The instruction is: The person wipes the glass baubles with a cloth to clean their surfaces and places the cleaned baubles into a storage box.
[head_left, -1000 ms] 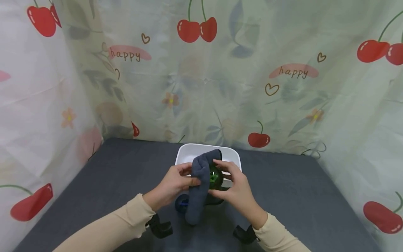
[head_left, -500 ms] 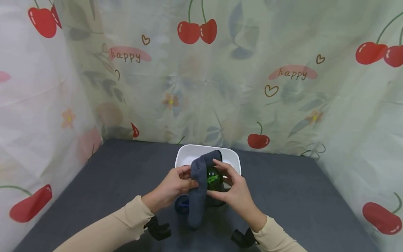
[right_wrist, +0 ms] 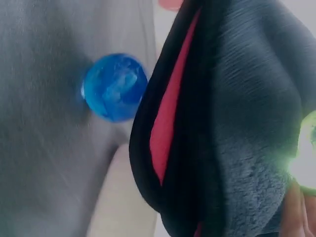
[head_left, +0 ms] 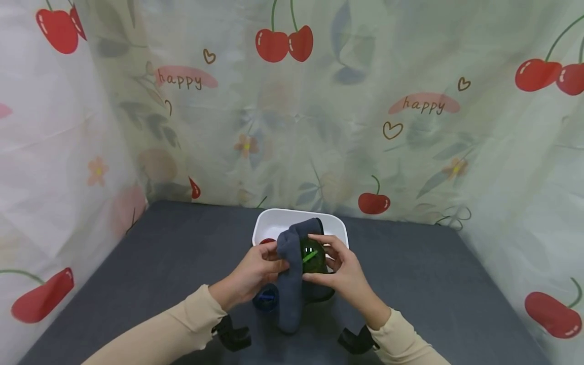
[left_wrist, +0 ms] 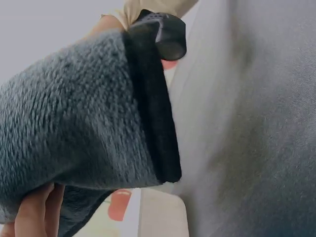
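In the head view my left hand (head_left: 251,271) pinches a dark grey plush cloth (head_left: 289,299), which hangs in folds over the table. Thumb and fingers of my right hand (head_left: 342,268) hold a see-through green ball (head_left: 313,258) against the cloth's right side. The left wrist view has the cloth (left_wrist: 74,108) large, its black edging toward the table and my fingertips (left_wrist: 34,215) beneath. Seen from the right wrist, the cloth (right_wrist: 256,123) shows a pink-red inner side between black edges, and the green ball (right_wrist: 307,158) glows brightly. A see-through blue ball (head_left: 266,297) lies on the table, left of the cloth.
Behind the hands stands a white tray (head_left: 272,221) with a red round thing (head_left: 267,241) in it, mostly hidden. Dark grey fabric covers the table (head_left: 196,243). Curtains (head_left: 296,126) printed with cherries enclose the back and sides.
The green ball has turned in my right hand's fingers, its bright pattern now slanting. The cloth's lower end has swung slightly right, uncovering more of the blue ball. A red thing now shows in the tray.
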Available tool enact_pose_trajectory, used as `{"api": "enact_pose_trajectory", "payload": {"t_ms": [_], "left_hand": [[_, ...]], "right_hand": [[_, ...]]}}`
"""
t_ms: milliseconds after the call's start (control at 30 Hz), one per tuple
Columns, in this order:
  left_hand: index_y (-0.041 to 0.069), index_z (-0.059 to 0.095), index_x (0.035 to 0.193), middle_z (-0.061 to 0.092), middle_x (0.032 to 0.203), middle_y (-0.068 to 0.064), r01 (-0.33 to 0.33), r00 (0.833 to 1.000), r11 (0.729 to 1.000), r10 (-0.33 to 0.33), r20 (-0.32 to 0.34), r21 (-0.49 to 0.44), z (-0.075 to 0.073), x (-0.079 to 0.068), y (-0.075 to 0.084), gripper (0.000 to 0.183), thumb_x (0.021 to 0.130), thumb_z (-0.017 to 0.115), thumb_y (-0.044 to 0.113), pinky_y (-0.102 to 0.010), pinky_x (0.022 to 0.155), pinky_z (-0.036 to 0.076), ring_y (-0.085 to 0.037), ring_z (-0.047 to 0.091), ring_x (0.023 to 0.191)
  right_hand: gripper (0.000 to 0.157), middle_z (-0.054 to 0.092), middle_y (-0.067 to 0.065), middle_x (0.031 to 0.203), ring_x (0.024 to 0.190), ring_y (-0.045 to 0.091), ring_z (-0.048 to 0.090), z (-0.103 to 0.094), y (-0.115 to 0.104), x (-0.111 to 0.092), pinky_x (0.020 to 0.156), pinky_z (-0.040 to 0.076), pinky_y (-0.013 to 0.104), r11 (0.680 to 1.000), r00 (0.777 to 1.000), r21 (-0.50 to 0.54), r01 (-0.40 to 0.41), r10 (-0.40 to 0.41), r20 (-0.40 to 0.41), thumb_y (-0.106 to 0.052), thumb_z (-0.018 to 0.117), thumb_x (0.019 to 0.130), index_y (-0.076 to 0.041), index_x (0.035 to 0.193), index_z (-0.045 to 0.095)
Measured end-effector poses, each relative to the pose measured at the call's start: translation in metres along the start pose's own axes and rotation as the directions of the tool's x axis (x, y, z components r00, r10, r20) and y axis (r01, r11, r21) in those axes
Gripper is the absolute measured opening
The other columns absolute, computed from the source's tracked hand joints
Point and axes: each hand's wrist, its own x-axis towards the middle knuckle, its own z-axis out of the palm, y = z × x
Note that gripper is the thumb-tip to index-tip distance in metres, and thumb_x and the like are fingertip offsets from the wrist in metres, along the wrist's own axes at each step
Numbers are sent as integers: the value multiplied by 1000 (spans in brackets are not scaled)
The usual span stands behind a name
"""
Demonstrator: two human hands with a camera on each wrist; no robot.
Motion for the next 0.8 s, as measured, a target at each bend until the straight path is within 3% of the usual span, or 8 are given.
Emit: {"api": "enact_pose_trajectory", "payload": {"t_ms": [67,200,267,367,500,600,733,800], "left_hand": [[-9,46,138,68,110,-3,-1,1000,1000,1,5,12,1,1,0,56,87,65,2,-30,76,57,-13,68,90],[-8,52,133,68,110,-4,-15,999,997,17,-31,69,1,2,0,53,83,67,0,-31,75,58,-14,68,89],[-9,54,131,69,109,-3,-16,999,997,20,-41,75,0,1,0,51,83,66,-2,-32,75,58,-14,69,88],[-8,53,131,68,108,-1,-24,999,998,26,-40,58,0,1,2,48,84,63,-2,-32,75,57,-14,68,88],[-6,49,136,65,109,-1,-36,999,999,37,-21,41,2,1,5,52,85,60,-1,-32,78,57,-14,66,92],[-5,48,138,65,113,-4,-40,999,998,41,-21,54,2,1,6,57,84,62,-1,-33,80,56,-15,65,96],[-6,52,134,66,113,-4,-30,999,997,34,-42,76,-2,-1,5,53,84,66,0,-33,80,57,-16,66,98],[-8,53,131,67,110,-3,-25,999,997,28,-44,77,-3,-2,5,49,84,67,-1,-33,78,57,-15,67,96]], "right_hand": [[74,57,3,127,111,10,58,-1,-1,0,89,52,26,993,999,-108,48,-49,0,-8,88,67,-18,133,56],[74,63,-4,120,106,10,58,-6,-2,0,84,51,28,925,984,-338,171,-180,4,-16,92,63,-23,129,60],[71,64,-3,117,102,10,60,-7,-2,-1,82,51,26,938,980,-291,190,-197,4,-14,91,63,-20,127,61],[68,63,-1,117,101,8,61,-7,-1,-2,84,52,21,980,985,-103,171,-174,-14,-6,89,65,-11,127,60],[70,58,2,125,112,7,60,-5,-1,-2,90,52,22,984,988,82,157,-156,-10,5,84,66,-1,128,53],[70,56,3,128,118,8,56,-3,-1,-1,92,52,25,973,976,-69,219,-219,-3,-1,88,64,-5,126,55],[77,60,2,119,110,14,57,-3,-1,-1,87,53,27,857,936,-396,329,-353,13,-15,93,56,-12,124,60],[79,62,2,116,106,16,59,-4,-1,-2,84,54,27,828,924,-432,357,-381,33,-17,93,56,-12,126,60]]}}
